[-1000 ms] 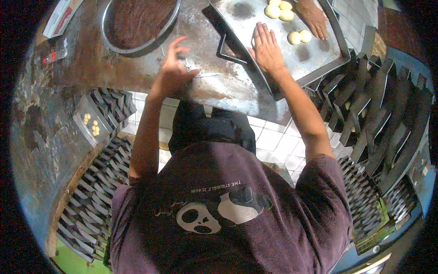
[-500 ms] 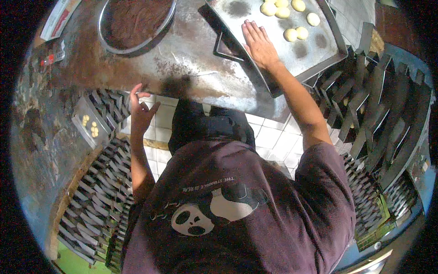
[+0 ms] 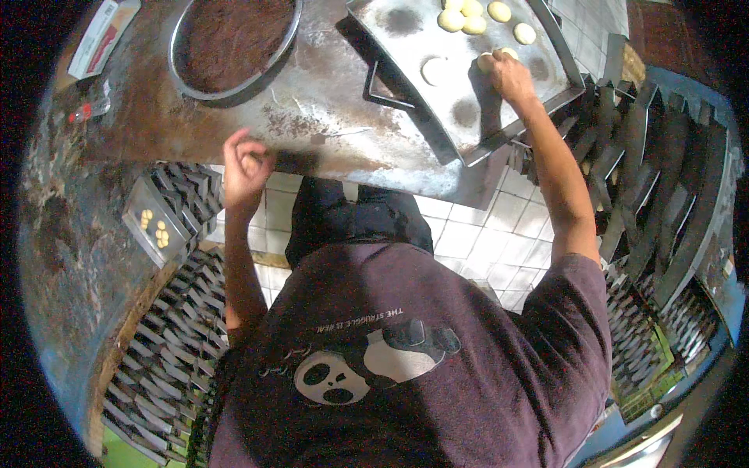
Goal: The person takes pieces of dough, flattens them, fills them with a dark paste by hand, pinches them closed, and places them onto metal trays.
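My right hand (image 3: 512, 80) reaches over a metal baking tray (image 3: 382, 43), its fingers closed on a pale dough ball (image 3: 485, 62). Another dough ball (image 3: 508, 53) shows just behind the fingers. On the tray left of that hand lies a flattened dough round (image 3: 434, 72). Several more dough balls (image 3: 474, 25) sit toward the far side of the tray. My left hand (image 3: 248, 165) hovers at the table's near edge with its fingers curled in; whether anything is inside them is hidden.
A round metal basin (image 3: 173, 58) of brown crumbly filling (image 3: 234, 39) stands on the worn table (image 3: 320, 101). A clear bottle with a red cap (image 3: 90, 109) and a box (image 3: 103, 39) lie far left. Stacked trays flank me; one (image 3: 148, 230) on the left carries small dough pieces.
My right hand has lifted off the near part of the tray and moved right to a dough ball, uncovering the flattened round. My left hand's fingers have curled inward.
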A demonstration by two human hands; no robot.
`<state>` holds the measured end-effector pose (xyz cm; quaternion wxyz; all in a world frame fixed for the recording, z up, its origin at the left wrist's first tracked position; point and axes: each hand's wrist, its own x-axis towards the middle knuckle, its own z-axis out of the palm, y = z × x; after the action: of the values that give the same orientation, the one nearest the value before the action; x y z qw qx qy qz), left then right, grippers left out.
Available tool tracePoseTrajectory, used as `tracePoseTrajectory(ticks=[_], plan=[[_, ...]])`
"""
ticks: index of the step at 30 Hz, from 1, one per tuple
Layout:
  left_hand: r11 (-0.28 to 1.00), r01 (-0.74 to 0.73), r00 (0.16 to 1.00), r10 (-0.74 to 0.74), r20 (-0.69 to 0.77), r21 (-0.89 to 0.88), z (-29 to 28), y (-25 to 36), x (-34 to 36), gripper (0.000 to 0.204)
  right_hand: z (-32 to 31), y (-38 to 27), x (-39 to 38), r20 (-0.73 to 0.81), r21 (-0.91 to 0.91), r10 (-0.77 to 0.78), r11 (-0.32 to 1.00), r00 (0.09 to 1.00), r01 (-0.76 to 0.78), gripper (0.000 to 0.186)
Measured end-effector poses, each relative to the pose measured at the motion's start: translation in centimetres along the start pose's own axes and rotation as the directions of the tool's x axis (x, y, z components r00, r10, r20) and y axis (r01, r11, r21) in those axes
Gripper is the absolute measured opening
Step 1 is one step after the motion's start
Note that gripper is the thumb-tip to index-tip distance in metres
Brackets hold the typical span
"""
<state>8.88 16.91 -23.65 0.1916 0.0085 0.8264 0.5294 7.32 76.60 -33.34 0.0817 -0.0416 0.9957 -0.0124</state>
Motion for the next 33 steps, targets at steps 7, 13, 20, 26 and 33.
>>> tracePoseTrajectory(ticks=[7, 13, 20, 26, 33], plan=[[0.899, -0.119, 0.986, 0.156, 0.053, -0.421, 12.3, 4.9, 6.2, 0.038, -11.1, -14.5, 1.1, 0.288, 0.897, -0.26, 0.411, 0.922, -0.164, 0.029], [0.858, -0.073, 0.989, -0.003, -0.148, -0.509, 12.4, 12.0, 6.8, 0.053, -16.9, -28.7, -1.5, -0.077, 0.995, -0.041, 0.063, 0.996, 0.079, 0.038], [0.683, -0.112, 0.992, 0.037, -0.12, -0.721, 7.1, 15.4, 6.4, 0.054, -17.9, -38.0, 2.4, -0.178, 0.974, 0.581, -0.012, 0.794, 0.228, 0.021], [0.472, -0.021, 0.999, 0.043, -0.001, -0.881, 1.0, 15.1, 5.6, 0.026, -21.0, -38.3, 3.7, 0.012, 0.973, 0.313, -0.222, 0.95, 0.06, 0.026], [0.8, -0.43, 0.862, 0.502, 0.074, -0.419, -1.9, 7.4, 6.1, 0.046, -24.3, -40.8, 4.4, 0.041, 0.98, -0.107, 0.198, 0.993, -0.019, 0.046]])
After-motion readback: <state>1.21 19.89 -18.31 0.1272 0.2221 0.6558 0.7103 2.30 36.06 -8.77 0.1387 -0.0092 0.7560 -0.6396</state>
